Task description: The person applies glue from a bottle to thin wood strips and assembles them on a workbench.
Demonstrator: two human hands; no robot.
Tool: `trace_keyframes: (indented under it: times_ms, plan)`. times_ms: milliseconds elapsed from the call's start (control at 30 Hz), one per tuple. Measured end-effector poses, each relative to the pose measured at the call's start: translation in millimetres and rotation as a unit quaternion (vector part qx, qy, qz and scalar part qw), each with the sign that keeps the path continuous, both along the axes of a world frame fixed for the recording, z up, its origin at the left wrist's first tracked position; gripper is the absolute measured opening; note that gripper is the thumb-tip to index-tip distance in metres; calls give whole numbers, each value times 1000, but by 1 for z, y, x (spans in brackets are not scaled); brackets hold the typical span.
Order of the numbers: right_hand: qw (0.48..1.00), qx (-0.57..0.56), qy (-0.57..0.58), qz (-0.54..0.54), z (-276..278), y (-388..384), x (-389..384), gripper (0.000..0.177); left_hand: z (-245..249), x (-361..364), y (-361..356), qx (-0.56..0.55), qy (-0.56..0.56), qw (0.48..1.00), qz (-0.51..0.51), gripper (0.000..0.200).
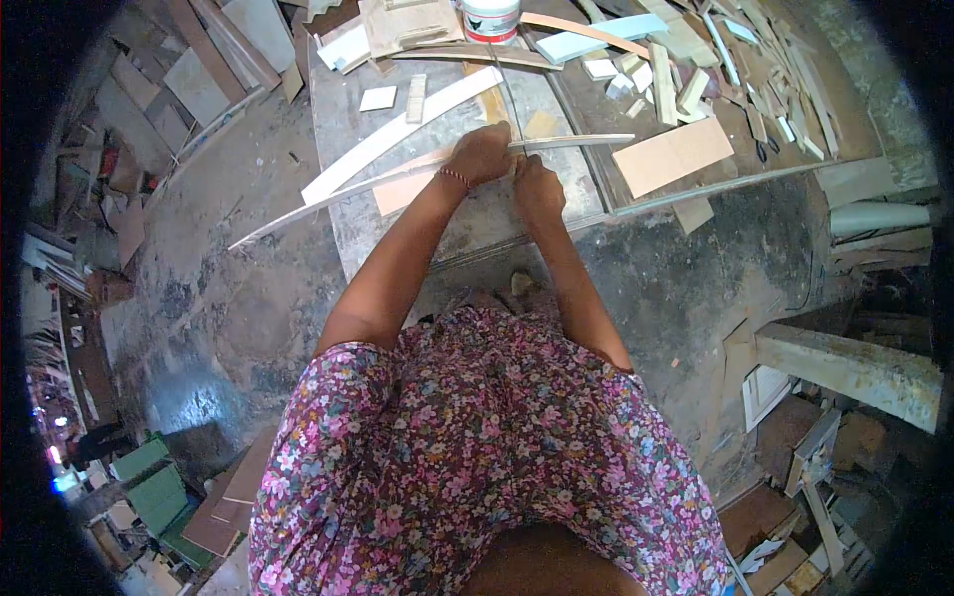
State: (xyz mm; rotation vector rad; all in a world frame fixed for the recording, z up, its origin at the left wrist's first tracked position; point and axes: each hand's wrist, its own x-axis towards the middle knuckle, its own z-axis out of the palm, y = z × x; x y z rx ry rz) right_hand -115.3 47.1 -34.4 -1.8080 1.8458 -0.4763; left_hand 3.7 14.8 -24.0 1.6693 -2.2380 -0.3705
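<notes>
My left hand [482, 152], with a beaded band at the wrist, is closed round a long, slightly curved wooden strip [348, 191] lying crosswise over the worktable. Its left end juts past the table edge. My right hand [539, 189] is closed just below the strip, next to the left one. From it a thin dark rod-like tool [513, 94] runs away across the strip; I cannot tell its exact kind. Behind the strip lies a wide white curved piece [402, 134], and a peach-coloured board [402, 192] sits partly under it.
On the worktable [467, 223], a white tub [491, 20] stands at the far side. A peach rectangular board [673, 157], small wood blocks [636, 74] and scissors [765, 149] lie to the right. Boards [199, 89] lean at the left, and a beam [845, 368] is at right.
</notes>
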Motion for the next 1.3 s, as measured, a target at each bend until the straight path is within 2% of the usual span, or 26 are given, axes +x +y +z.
trace_keyframes:
  times_ms: [67, 167, 267, 567, 667, 767, 900, 1000, 1100, 1200, 1300]
  plan:
    - [1000, -5, -11, 3, 4, 4, -1, 34, -3, 0, -12, 96, -24, 995, 5, 32]
    - [1000, 0, -9, 3, 2, 5, -1, 34, 10, -4, -18, 173, -86, 980, -41, 33]
    - [1000, 22, -1, -7, 1, 5, -2, 34, 12, -10, -19, 204, -136, 969, -36, 30]
    - [998, 55, 27, 4, 15, 5, -2, 35, 5, -14, -1, 79, -143, 986, 7, 26]
    - [999, 47, 25, 11, 8, 3, -3, 35, -4, -16, -5, 78, -176, 981, 36, 25]
    - [998, 42, 35, 11, 9, 8, -6, 34, 8, -20, -7, 139, -142, 978, 66, 23]
    - [997, 31, 51, 47, 19, 26, -16, 32, 3, -20, -9, 132, -128, 979, 85, 23]
    - [997, 47, 44, 43, 29, 35, -20, 22, 0, -19, -7, 139, -126, 979, 85, 24]
    - [997, 50, 42, 41, 28, 31, -16, 21, -1, -18, -11, 122, -126, 981, 79, 23]
    - [999, 38, 23, 27, 14, 22, -10, 31, 2, -19, -3, 91, -144, 983, 68, 21]
    - [1000, 17, 2, 24, 18, 27, -8, 33, 0, -15, -8, 74, -139, 985, 65, 20]
